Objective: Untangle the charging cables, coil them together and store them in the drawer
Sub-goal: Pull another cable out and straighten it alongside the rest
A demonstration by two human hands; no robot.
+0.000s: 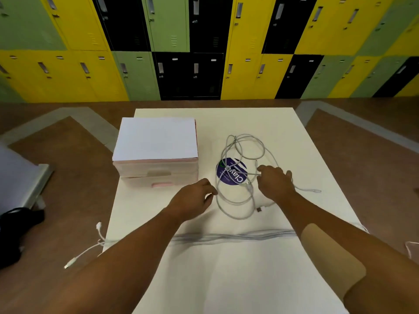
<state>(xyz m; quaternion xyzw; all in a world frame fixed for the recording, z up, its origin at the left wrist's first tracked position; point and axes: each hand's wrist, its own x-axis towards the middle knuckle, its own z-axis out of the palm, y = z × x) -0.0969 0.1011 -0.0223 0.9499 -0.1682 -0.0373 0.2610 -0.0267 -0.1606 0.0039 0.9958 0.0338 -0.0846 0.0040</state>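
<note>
Thin grey cables (238, 217) in loose round loops on matte white worktop (226, 279), centre-right; right grip (275, 180) pinches a strand, left grip (192, 200) loosely curled, empty, just beside.

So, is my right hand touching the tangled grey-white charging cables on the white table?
Touching. The head view shows the right hand pinching a strand of the tangled grey-white charging cables.
</note>
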